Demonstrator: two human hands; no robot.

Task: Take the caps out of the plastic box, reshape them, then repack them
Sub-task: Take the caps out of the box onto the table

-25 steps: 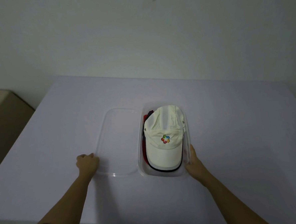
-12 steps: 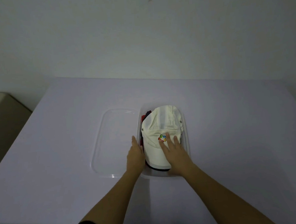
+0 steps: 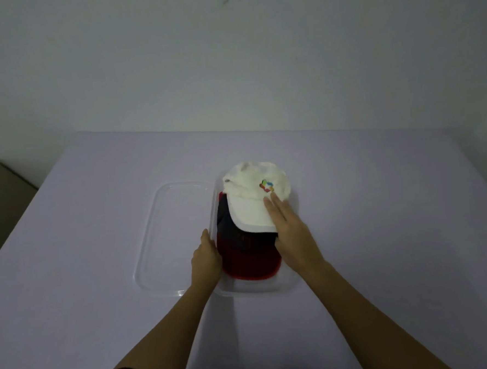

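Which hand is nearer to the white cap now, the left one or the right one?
Right. The right hand lies on the white cap, fingers on its brim. The left hand is apart from it, at the left wall of the plastic box.

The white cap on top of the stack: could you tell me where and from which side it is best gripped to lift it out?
Probably by the brim of the white cap. It is flat, stiff-looking and juts toward the person over the dark cap, leaving a free near edge. Come from the near side, pinching that edge; the right hand already lies on it, while the left hand is at the plastic box.
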